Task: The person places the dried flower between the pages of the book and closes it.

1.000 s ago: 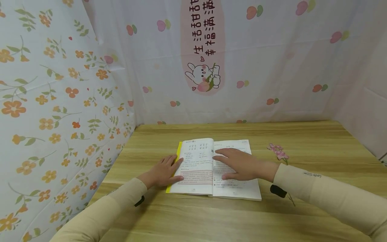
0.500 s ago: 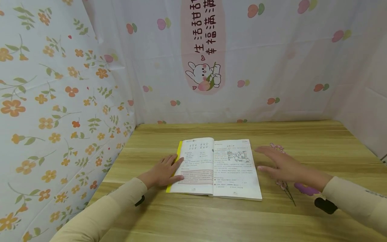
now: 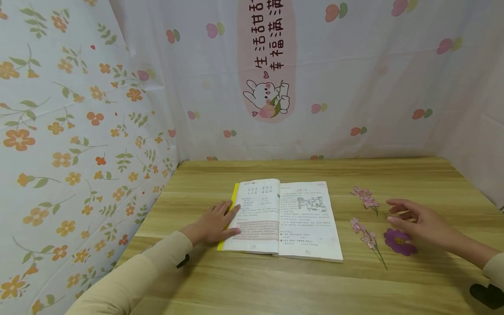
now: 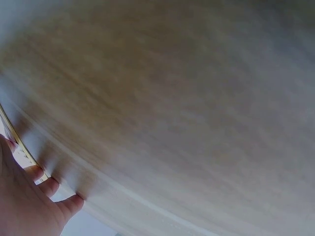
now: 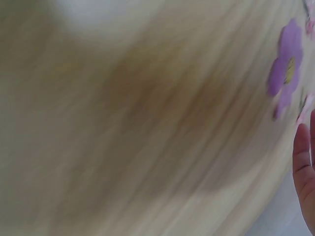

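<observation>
An open book (image 3: 307, 218) with printed pages and a yellow cover edge lies on the wooden table. My left hand (image 3: 212, 223) rests at its left edge, thumb over the left page. In the left wrist view the fingers of the left hand (image 4: 29, 201) lie along the book's side. To the right of the book, my right hand (image 3: 425, 225) is above the table, fingers loosely bent and holding nothing. Just beside it lies a purple flower (image 3: 400, 242) with a yellow centre, which the right wrist view also shows. Two pink flower sprigs (image 3: 364, 197) lie between the hand and the book.
The wooden table (image 3: 252, 284) meets a white patterned cloth (image 3: 354, 87) with a printed rabbit at the back. A flowered cloth (image 3: 78, 175) hangs along the left side. Pale cloth also borders the right side.
My right hand has moved from over the right page to the right, past the pink sprigs, leaving the page and flowers uncovered. The left hand has stayed at the book's left edge.
</observation>
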Action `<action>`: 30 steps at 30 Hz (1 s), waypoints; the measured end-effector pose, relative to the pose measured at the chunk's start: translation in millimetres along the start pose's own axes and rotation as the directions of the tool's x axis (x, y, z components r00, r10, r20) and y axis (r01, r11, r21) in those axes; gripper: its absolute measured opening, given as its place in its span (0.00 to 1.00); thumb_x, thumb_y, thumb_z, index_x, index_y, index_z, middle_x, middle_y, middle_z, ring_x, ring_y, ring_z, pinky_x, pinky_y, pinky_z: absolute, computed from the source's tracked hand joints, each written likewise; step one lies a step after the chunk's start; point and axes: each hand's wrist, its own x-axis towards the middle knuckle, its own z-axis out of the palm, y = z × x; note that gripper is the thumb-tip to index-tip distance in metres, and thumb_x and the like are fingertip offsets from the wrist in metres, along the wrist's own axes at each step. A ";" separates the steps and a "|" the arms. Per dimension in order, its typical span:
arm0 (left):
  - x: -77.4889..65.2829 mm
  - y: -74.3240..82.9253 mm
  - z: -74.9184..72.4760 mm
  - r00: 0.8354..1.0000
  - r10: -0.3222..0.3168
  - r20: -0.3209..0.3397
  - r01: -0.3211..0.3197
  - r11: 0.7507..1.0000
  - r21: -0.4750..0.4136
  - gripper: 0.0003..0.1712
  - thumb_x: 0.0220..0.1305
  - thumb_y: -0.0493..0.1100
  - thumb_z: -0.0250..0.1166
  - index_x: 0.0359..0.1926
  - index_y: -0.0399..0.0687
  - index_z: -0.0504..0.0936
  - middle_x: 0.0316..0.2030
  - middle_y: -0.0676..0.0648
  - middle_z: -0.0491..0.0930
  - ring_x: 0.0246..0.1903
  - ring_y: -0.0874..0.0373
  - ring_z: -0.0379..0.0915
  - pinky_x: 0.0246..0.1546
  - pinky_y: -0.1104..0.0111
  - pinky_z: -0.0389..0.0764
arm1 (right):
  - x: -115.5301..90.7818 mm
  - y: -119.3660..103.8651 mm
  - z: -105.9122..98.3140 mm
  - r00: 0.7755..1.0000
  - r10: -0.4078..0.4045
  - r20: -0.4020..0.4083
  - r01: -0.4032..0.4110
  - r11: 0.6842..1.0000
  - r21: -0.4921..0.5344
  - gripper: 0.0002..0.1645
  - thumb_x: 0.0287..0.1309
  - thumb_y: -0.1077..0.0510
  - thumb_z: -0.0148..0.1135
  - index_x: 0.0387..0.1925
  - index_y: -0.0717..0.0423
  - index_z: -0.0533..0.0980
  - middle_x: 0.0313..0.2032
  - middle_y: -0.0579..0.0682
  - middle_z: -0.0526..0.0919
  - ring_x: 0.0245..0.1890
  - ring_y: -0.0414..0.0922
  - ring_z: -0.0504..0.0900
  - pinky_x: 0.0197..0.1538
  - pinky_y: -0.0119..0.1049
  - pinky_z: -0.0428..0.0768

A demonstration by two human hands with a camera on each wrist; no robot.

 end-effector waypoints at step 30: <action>0.6 -0.7 4.2 1.000 0.001 -0.010 -0.001 1.000 0.002 0.46 0.69 0.71 0.44 0.75 0.44 0.54 0.69 0.34 0.55 0.67 0.40 0.53 0.62 0.47 0.60 | -37.0 40.3 8.9 0.996 0.069 -0.064 -0.072 0.996 -0.051 0.18 0.55 0.56 0.72 0.47 0.58 0.81 0.32 0.43 0.75 0.28 0.36 0.72 0.26 0.32 0.70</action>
